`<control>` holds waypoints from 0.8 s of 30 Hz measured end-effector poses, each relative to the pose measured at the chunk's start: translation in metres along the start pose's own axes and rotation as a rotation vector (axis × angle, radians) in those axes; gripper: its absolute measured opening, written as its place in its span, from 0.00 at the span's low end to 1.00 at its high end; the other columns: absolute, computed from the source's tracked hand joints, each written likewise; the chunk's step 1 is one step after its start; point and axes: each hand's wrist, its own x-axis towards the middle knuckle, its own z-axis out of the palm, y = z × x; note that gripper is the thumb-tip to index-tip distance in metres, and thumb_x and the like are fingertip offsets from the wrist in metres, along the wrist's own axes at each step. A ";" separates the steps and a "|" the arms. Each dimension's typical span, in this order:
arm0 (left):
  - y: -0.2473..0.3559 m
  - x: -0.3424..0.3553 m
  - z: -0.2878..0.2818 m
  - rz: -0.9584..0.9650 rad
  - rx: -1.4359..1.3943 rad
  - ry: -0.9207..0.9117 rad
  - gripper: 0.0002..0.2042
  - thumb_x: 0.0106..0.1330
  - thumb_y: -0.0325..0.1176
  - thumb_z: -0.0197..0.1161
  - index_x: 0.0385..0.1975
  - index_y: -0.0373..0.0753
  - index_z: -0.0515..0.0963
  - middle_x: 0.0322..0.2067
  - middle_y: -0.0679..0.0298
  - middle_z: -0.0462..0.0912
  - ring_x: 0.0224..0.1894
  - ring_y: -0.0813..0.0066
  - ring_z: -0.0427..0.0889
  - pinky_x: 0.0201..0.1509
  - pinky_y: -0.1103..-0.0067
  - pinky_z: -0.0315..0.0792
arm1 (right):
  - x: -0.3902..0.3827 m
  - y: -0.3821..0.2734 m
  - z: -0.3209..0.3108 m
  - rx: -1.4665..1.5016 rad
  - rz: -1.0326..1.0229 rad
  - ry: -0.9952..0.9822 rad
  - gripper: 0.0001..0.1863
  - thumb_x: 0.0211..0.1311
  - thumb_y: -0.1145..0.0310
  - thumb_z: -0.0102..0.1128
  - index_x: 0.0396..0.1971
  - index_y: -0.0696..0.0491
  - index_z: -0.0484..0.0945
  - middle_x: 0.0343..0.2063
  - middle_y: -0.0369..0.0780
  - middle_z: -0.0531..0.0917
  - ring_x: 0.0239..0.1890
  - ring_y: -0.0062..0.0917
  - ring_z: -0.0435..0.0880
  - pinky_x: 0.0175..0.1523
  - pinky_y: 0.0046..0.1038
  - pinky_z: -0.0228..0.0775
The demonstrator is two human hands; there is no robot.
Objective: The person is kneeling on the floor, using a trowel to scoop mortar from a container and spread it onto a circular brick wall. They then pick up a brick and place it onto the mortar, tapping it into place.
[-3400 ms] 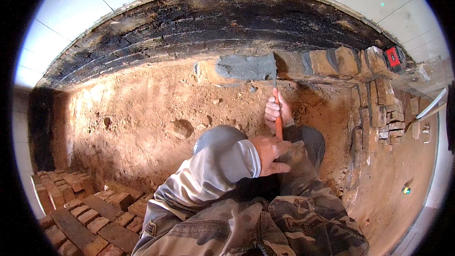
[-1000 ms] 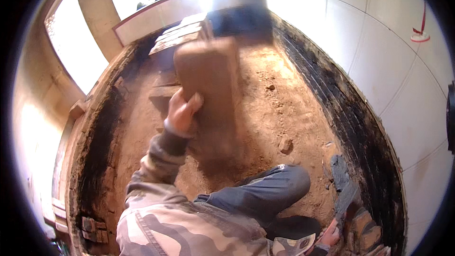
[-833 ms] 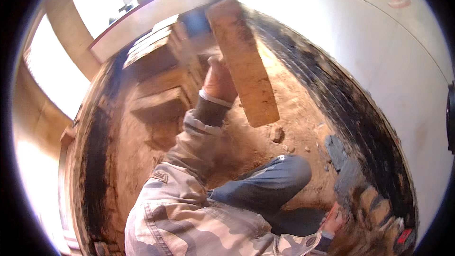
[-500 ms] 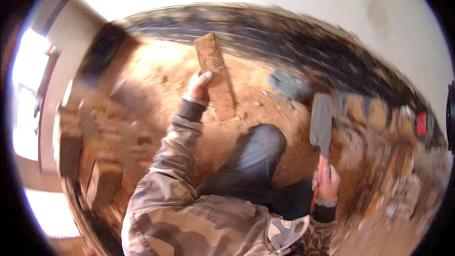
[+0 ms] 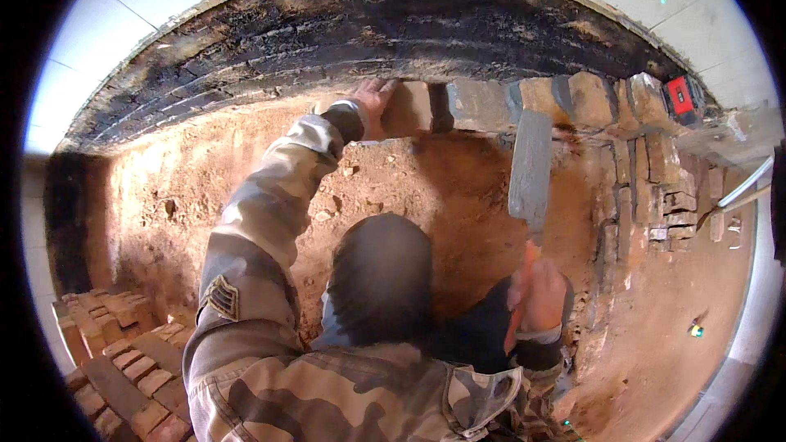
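My left hand (image 5: 374,105) grips the left end of a reddish-brown brick (image 5: 409,108), which lies against the blackened wall base at the left end of a row of bricks (image 5: 481,105). Dark grey mortar (image 5: 442,108) shows between this brick and its neighbour. Some of the left fingers are hidden behind the brick. In front of the row, my right hand (image 5: 540,296) is wrapped round the orange handle of a bricklaying trowel (image 5: 530,170). Its long grey blade, smeared with mortar, points away from me and overlaps the row's front edge in the view.
Stacked bricks (image 5: 135,372) stand at the near left. More bricks (image 5: 655,188) are piled at the right, past a red and black device (image 5: 680,100) at the row's end. The charred wall base (image 5: 327,24) curves along the far side above sandy soil (image 5: 213,172).
My left hand has carried the brick from above the soil to the row's left end, where grey mortar was lying. The trowel stays in my right hand, and the view has swung round.
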 end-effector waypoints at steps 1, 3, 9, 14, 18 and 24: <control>0.008 0.008 0.005 -0.004 0.008 -0.017 0.59 0.39 0.52 0.78 0.72 0.41 0.50 0.67 0.46 0.59 0.69 0.44 0.58 0.71 0.57 0.58 | -0.001 -0.003 -0.001 -0.027 0.012 0.006 0.11 0.74 0.65 0.47 0.32 0.55 0.67 0.20 0.40 0.76 0.16 0.21 0.73 0.19 0.22 0.66; 0.016 0.019 0.010 0.002 0.041 -0.048 0.58 0.40 0.50 0.77 0.73 0.42 0.49 0.68 0.50 0.59 0.70 0.47 0.58 0.70 0.55 0.59 | -0.001 -0.005 0.002 -0.065 0.049 0.003 0.11 0.74 0.65 0.47 0.31 0.55 0.66 0.21 0.40 0.76 0.16 0.21 0.73 0.20 0.22 0.67; 0.023 0.030 0.010 -0.010 0.015 -0.036 0.58 0.41 0.49 0.77 0.73 0.42 0.49 0.70 0.47 0.55 0.70 0.44 0.58 0.72 0.58 0.57 | 0.006 0.002 0.010 -0.118 0.042 0.013 0.11 0.74 0.65 0.47 0.34 0.58 0.70 0.21 0.40 0.77 0.16 0.20 0.73 0.20 0.22 0.66; 0.001 0.014 0.034 0.073 0.042 0.227 0.56 0.44 0.56 0.76 0.72 0.42 0.52 0.69 0.43 0.55 0.69 0.39 0.57 0.73 0.57 0.55 | 0.016 0.007 0.012 -0.154 0.022 -0.048 0.12 0.74 0.65 0.47 0.34 0.59 0.71 0.21 0.39 0.76 0.17 0.19 0.73 0.21 0.21 0.66; -0.016 -0.044 0.021 -0.243 0.069 0.253 0.54 0.48 0.67 0.69 0.71 0.41 0.56 0.64 0.41 0.62 0.66 0.39 0.61 0.70 0.57 0.58 | 0.023 0.006 0.019 -0.197 0.089 0.009 0.12 0.74 0.65 0.48 0.34 0.59 0.71 0.20 0.39 0.76 0.17 0.19 0.73 0.21 0.21 0.65; -0.053 -0.067 0.048 -0.313 -0.114 0.151 0.44 0.59 0.63 0.61 0.68 0.37 0.61 0.53 0.38 0.76 0.56 0.40 0.75 0.60 0.61 0.70 | 0.032 0.001 0.034 -0.215 0.167 -0.032 0.11 0.72 0.66 0.49 0.34 0.58 0.71 0.20 0.39 0.76 0.16 0.19 0.73 0.20 0.22 0.65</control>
